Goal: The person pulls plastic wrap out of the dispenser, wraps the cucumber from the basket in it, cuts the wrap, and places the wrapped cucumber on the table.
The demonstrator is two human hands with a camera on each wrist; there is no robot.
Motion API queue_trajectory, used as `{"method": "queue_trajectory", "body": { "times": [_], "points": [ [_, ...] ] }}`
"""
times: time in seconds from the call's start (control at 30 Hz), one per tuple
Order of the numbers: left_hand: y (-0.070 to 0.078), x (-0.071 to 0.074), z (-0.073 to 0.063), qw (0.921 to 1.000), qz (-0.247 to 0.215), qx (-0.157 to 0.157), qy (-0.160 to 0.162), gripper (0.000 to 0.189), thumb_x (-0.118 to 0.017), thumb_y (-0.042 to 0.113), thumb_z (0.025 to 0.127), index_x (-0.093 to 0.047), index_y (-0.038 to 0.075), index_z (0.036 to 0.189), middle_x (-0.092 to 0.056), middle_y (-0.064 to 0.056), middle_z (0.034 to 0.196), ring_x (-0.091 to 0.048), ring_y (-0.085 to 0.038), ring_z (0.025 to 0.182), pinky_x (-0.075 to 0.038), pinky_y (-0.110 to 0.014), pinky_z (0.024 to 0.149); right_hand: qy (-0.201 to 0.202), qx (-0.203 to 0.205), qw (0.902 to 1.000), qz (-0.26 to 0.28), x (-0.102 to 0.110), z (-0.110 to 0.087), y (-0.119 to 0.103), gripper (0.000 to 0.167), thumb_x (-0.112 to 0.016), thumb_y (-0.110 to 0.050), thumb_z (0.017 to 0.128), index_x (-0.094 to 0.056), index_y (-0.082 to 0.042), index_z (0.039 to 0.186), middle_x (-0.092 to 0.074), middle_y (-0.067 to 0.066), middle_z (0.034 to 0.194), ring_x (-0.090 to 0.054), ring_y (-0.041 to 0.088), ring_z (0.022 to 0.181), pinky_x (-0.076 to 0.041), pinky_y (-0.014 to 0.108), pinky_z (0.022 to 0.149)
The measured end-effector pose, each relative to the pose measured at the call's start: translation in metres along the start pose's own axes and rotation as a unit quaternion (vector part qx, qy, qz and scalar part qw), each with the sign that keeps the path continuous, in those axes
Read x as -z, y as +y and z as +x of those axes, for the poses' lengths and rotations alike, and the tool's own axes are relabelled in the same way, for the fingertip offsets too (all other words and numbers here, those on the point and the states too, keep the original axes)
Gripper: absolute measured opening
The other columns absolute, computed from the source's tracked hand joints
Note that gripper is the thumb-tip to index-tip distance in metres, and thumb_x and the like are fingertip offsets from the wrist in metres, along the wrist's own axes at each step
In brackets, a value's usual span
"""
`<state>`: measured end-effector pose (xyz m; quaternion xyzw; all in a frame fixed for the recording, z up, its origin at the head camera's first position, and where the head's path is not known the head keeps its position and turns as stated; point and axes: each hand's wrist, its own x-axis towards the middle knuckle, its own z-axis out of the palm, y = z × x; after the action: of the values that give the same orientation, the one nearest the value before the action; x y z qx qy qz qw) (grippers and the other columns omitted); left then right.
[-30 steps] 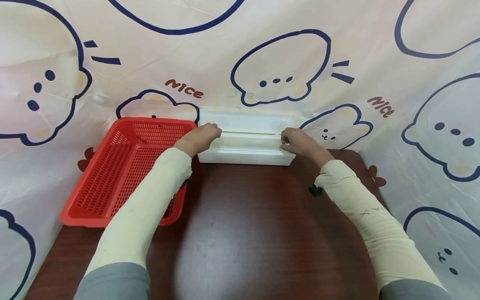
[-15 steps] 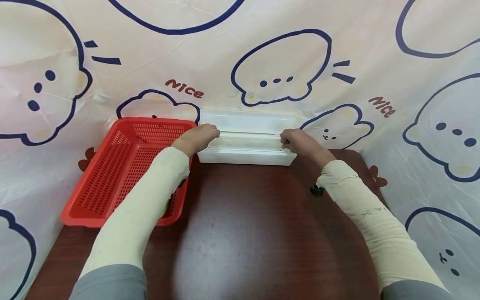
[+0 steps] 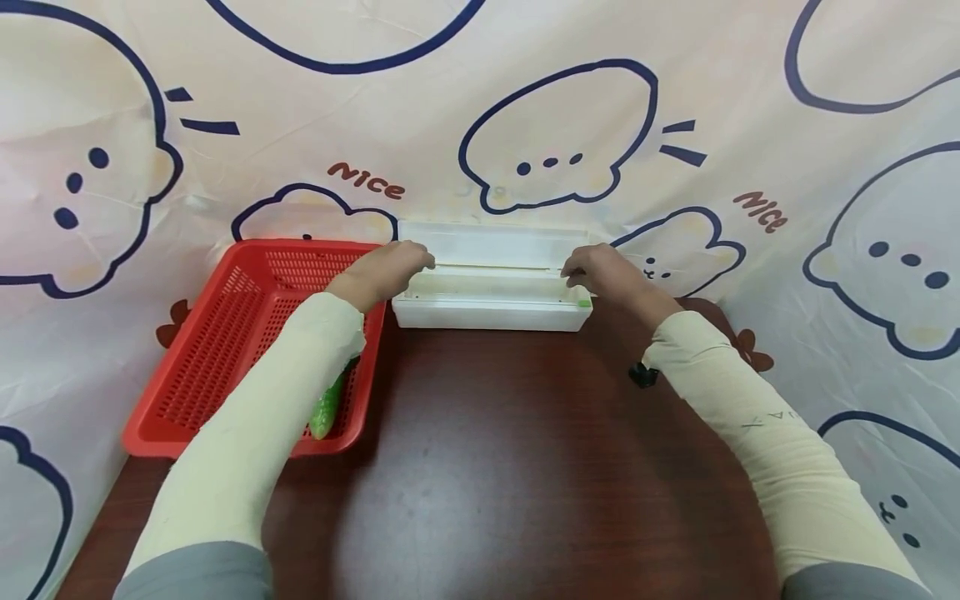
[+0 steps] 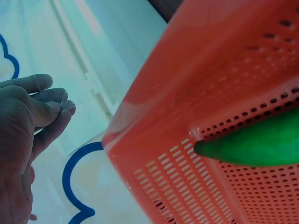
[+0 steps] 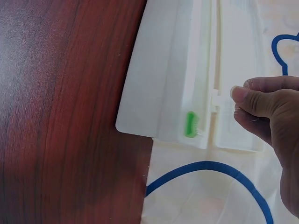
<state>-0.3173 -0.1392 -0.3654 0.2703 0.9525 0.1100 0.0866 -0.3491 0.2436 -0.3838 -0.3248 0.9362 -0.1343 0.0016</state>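
A long white cling film dispenser box (image 3: 491,316) stands against the back wall with its lid (image 3: 495,246) raised. My left hand (image 3: 386,271) is at its left end, thumb and fingertips pinching a bit of clear cling film (image 4: 85,101); one thin taut edge runs toward the box. At the opposite end my right hand (image 3: 611,275) pinches the film too, with clear creases glinting at its fingertips in the right wrist view. A small green slider (image 5: 190,125) sits at the box's right end, below the right hand. The film between both hands barely shows.
To the left, a red perforated basket (image 3: 138,429) reaches close to the box. Inside it lies a green cucumber (image 3: 326,412), partly behind the left sleeve. The dark wooden table (image 3: 517,450) ends at a patterned cloth wall (image 3: 555,117).
My left hand and forearm have shifted slightly left, uncovering more of the cucumber. My right hand has risen a little and moved right, so the green slider now shows.
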Motion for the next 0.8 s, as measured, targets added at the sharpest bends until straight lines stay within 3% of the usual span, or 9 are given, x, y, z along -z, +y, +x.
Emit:
{"method": "queue_trajectory", "body": {
  "times": [0.4,0.8],
  "points": [
    [0.003,0.02,-0.006,0.9972,0.03,-0.067,0.017,0.047,-0.064,-0.015,0.09,-0.068,0.005,0.132,-0.066,-0.017,0.137,-0.062,-0.034,0.128,-0.051,-0.048,0.107,0.022,0.01,0.9996,-0.017,0.021,-0.01,-0.012,0.02,-0.074,0.001,0.09,-0.078,0.0,0.109,-0.077,0.012,0.102,-0.074,0.025,0.096,-0.061,0.038,0.082],
    [0.014,0.042,-0.02,0.9933,0.075,-0.082,0.032,0.045,-0.063,-0.013,0.09,-0.068,0.005,0.131,-0.065,-0.017,0.138,-0.063,-0.035,0.126,-0.054,-0.048,0.103,0.036,0.027,0.9985,-0.03,0.044,-0.017,-0.024,0.021,-0.073,0.005,0.089,-0.079,-0.001,0.108,-0.077,0.013,0.1,-0.075,0.025,0.092,-0.061,0.038,0.079]
  ]
}}
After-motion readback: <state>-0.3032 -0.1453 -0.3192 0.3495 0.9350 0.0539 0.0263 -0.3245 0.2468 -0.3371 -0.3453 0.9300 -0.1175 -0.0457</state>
